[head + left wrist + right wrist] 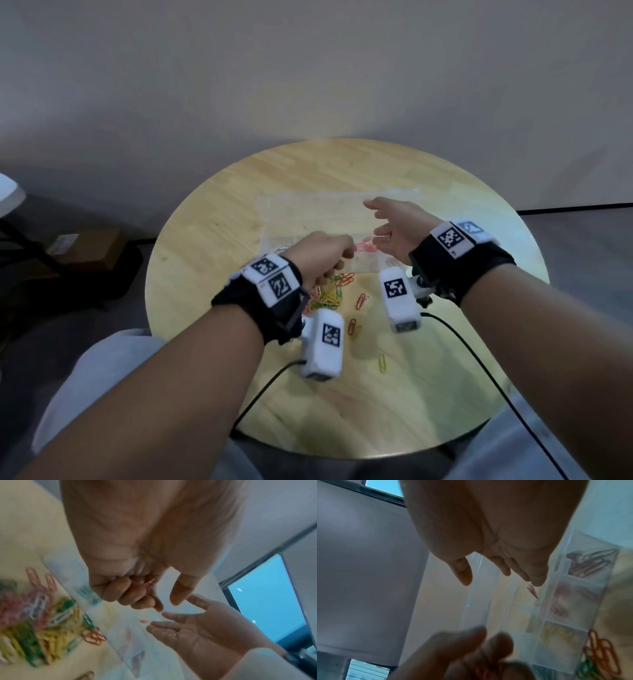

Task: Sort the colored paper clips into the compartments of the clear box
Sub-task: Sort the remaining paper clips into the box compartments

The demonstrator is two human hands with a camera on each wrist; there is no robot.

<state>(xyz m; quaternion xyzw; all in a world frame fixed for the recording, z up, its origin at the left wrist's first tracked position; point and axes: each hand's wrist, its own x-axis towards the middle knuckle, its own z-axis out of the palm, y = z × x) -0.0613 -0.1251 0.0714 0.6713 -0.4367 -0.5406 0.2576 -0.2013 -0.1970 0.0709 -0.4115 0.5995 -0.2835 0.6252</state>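
You are holding pink paper clips in the curled fingers of your left hand, above the near edge of the clear box on the round table. Your right hand is hovering over the box, fingers spread and empty. Judging by the contents, the pink compartment is the target; release low. The unsorted pile is lying just beside the box.

No readable text; wrist markers bear only coded patterns.

Black wristbands, white tagged camera pods, seemingly grey trousers.
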